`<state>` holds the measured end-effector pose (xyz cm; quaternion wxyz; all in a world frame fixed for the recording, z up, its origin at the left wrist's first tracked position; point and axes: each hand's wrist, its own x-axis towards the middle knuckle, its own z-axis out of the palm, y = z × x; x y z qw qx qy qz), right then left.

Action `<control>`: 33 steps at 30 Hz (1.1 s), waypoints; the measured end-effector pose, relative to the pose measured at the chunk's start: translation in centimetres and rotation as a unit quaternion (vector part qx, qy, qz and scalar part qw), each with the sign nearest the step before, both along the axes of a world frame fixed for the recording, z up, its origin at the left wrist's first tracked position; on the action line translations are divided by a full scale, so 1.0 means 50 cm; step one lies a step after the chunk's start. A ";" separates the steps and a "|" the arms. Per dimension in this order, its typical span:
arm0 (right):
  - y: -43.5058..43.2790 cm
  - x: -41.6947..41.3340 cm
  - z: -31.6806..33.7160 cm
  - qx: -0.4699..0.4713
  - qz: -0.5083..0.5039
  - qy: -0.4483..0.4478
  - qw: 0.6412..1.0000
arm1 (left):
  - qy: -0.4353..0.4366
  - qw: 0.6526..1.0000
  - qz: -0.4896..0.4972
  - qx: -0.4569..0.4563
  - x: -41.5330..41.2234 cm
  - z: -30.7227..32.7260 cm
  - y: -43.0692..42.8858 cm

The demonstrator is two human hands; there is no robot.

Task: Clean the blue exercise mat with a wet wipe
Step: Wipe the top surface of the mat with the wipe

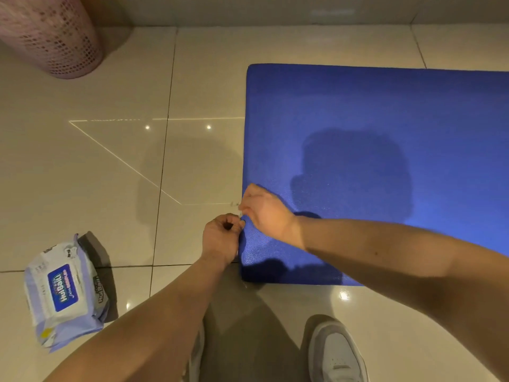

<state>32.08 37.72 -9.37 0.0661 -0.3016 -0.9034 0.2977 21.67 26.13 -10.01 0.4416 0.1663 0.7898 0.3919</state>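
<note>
Left hand (220, 238) and right hand (264, 209) meet, fingers curled, at the nine o'clock edge of the mat (371, 111); what they grip, I cannot tell. Wipes pack (64, 293) at seven o'clock.

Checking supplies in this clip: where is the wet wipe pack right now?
Head view, lower left: the wet wipe pack lies on the tiled floor, left of the left hand and clear of the blue exercise mat.

A glossy beige tiled floor (96, 175) held a blue exercise mat (385, 106) on the right, a wet wipe pack (64, 295) (label up) near left, a pink perforated basket (52, 34) far left, and a white shoe (334, 354).
</note>
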 end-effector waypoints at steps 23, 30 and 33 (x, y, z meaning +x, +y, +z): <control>0.205 0.060 0.021 0.047 -0.281 -0.081 0.955 | 0.004 1.000 0.019 0.017 -0.017 -0.012 0.090; 0.062 -0.026 -0.006 -0.102 -0.131 0.014 0.986 | 0.028 0.999 0.001 0.021 -0.028 -0.008 0.126; 0.136 0.019 0.007 -0.051 -0.141 0.002 0.989 | 0.019 1.000 0.015 0.020 -0.033 -0.011 0.141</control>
